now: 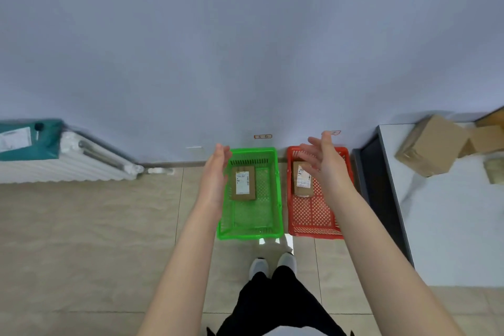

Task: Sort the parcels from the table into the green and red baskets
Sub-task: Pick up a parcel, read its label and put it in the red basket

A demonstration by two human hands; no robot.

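Both hands spread and empty above the baskets.
Left hand [215, 172] over the green basket [276, 199], right hand [324, 163] over the red basket [313, 226]; one parcel [243, 183] lies in each.

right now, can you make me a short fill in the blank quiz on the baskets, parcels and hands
1. The green basket holds ____ parcel.
2. The red basket sits to the ____ of the green one, from the person's side.
3. Both the left hand and the right hand are ____, holding nothing.
4. More cardboard boxes wait on the ____ at the right.

Missing words: one; right; open; table
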